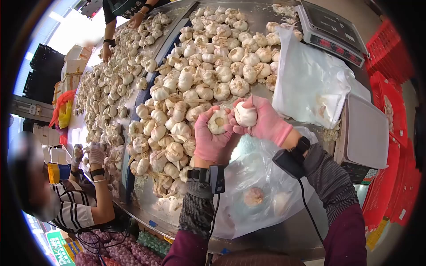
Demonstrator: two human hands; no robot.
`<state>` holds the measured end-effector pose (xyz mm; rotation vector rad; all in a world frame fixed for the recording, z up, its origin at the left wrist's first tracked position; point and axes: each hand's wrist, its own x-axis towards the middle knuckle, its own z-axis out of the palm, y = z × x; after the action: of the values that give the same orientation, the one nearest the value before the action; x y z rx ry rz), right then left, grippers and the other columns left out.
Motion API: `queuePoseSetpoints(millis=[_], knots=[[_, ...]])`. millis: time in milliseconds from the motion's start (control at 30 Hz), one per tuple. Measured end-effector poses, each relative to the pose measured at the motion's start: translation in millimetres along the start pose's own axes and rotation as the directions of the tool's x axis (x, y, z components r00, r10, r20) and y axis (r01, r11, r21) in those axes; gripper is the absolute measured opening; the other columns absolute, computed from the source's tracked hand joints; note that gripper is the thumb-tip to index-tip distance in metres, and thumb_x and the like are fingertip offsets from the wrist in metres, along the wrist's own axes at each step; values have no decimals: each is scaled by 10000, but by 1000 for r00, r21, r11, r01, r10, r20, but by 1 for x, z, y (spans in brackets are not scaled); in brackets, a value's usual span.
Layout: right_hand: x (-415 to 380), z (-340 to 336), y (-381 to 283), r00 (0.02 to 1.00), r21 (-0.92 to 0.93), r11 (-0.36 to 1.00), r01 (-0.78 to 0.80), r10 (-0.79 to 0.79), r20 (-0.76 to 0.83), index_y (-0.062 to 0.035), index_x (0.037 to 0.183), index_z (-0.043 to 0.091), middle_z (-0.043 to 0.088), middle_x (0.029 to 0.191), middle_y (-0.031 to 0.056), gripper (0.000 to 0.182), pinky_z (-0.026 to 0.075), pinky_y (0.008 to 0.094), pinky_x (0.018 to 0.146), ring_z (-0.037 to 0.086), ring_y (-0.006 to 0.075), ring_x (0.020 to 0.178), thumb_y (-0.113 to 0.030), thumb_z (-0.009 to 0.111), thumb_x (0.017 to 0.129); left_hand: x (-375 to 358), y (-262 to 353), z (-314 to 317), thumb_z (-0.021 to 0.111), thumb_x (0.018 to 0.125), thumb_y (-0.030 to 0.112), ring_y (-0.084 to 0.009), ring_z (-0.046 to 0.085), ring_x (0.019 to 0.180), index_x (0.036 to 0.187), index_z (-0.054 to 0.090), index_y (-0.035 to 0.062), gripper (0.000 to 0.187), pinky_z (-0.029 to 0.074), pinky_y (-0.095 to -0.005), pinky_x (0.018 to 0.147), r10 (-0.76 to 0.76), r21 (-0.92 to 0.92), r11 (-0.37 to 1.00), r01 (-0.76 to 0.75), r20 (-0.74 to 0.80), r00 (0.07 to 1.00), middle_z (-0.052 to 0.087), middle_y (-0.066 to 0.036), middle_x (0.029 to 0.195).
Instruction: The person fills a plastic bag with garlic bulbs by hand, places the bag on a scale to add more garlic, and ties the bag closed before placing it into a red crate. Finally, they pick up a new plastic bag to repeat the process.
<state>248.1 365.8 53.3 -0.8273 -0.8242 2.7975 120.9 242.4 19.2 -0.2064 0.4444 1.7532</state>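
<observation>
My left hand [209,137], in a pink glove, is closed around a garlic bulb [218,122] whose round root end faces up. In my pink-gloved right hand [262,119] is a second garlic bulb [245,114], white and smooth. The two hands are close together, fingers nearly touching, over the near edge of a large heap of garlic bulbs [208,57]. Below them lies a clear plastic bag [262,177] with a couple of bulbs in or under it. Another white plastic bag [310,80] lies just beyond my right hand.
A digital scale [330,29] stands at the back right, with another scale [366,133] nearer. Red crates [390,102] line the right side. Across a blue divider [144,97] lies more garlic, where co-workers' hands [95,155] are busy. Mesh sacks [120,248] sit at lower left.
</observation>
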Motion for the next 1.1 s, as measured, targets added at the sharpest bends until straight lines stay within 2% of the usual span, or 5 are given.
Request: queuePoseSetpoints(millis=[433, 533, 767, 900, 1100], knots=[[-118, 40, 47, 945, -171, 937, 304, -320, -71, -62, 857, 536, 577, 730, 54, 209, 429, 257, 482, 544, 146, 570, -217, 673, 825, -95, -58, 67, 531, 875, 206, -185, 601, 710, 983, 531, 48, 191, 496, -278, 584, 204, 541, 811, -221, 92, 975, 594, -87, 835], [-144, -11, 73, 744, -918, 132, 374, -634, 212, -46, 987, 531, 568, 897, 124, 329, 493, 340, 731, 610, 232, 849, -190, 713, 754, -118, -102, 42, 572, 842, 143, -139, 542, 854, 1077, 523, 50, 258, 453, -259, 741, 74, 715, 682, -157, 145, 987, 559, -57, 983], [-260, -111, 135, 949, -845, -469, -255, -290, -125, -53, 1176, 533, 497, 1206, 192, 532, 425, 440, 947, 500, 384, 1107, -217, 680, 692, -136, -180, -24, 630, 758, 136, -411, 543, 1000, 1222, 466, 81, 495, 489, -452, 805, -237, 563, -768, -305, 192, 952, 502, -230, 1145], [-291, -102, 149, 909, -844, -423, -329, -383, -162, -50, 1163, 548, 520, 1208, 173, 490, 413, 455, 943, 502, 372, 1105, -166, 658, 700, -165, -159, 33, 597, 765, 118, -373, 550, 1044, 1229, 489, 81, 478, 487, -438, 826, -512, 699, -397, -595, 369, 776, 541, -210, 1137], [-242, 61, 106, 739, -910, -172, 376, -537, 407, -23, 906, 602, 599, 891, 152, 139, 489, 403, 704, 584, 347, 800, -43, 605, 769, -151, -22, -4, 561, 774, 58, -350, 573, 857, 924, 548, 37, 152, 477, -439, 731, 411, 472, -851, 229, 327, 851, 563, -171, 911]])
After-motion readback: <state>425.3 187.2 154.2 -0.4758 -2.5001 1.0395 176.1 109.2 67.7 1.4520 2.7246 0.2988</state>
